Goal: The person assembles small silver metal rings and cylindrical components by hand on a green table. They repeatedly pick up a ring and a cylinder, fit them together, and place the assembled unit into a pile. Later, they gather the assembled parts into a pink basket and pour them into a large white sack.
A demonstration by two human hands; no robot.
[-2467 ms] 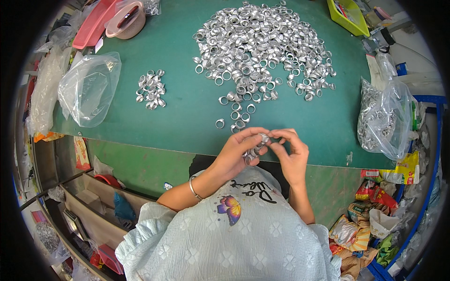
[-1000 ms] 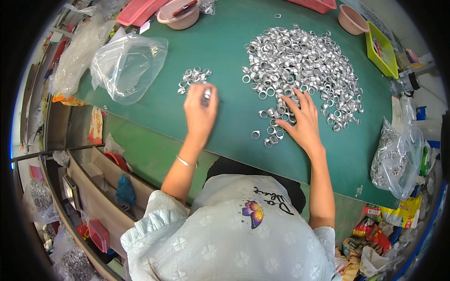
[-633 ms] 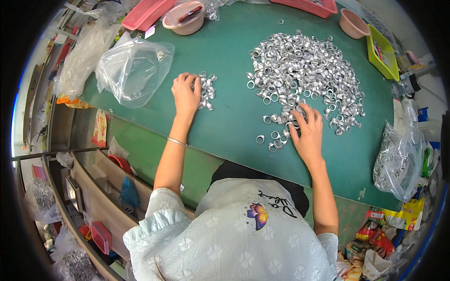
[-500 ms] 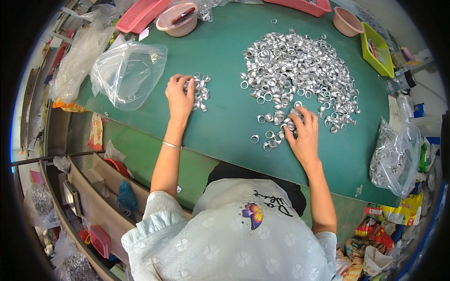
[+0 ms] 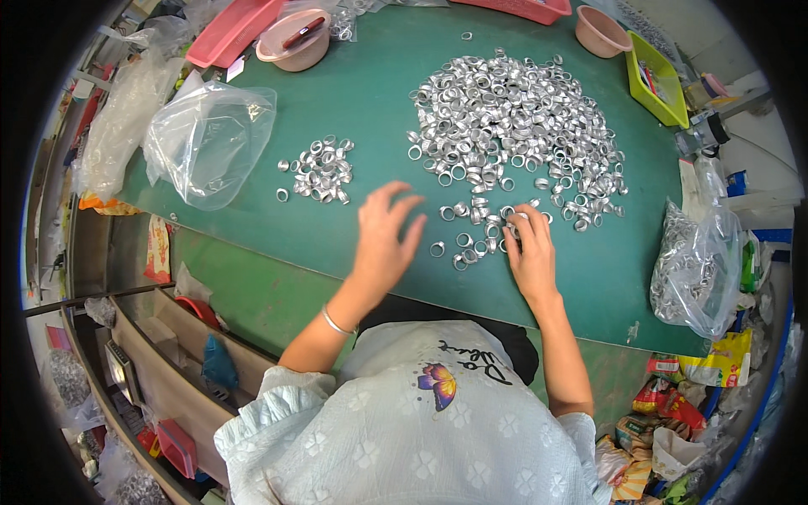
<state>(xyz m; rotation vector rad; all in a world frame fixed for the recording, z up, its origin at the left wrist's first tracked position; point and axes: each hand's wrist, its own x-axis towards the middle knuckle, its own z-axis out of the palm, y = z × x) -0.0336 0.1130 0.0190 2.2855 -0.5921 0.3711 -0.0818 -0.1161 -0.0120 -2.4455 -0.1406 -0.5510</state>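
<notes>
My left hand hovers over the green table between two groups of silver metal rings. Its fingers are spread, a little blurred, and nothing shows in them. To its left lies a small cluster of rings. My right hand rests at the near edge of the big ring heap, fingers curled down and thumb bent in over a few rings. How many it grips is hidden under the fingers. Loose rings lie just left of the right hand.
A clear plastic bag lies at the left. Along the far side stand a pink basin, pink trays, another basin and a yellow-green basket. A bag of rings sits at the right edge.
My left hand has left the small cluster and moved right, its fingers opening; the cluster is now uncovered. My right hand stays among the near rings, its fingers drawn closer together. The view has shifted slightly.
</notes>
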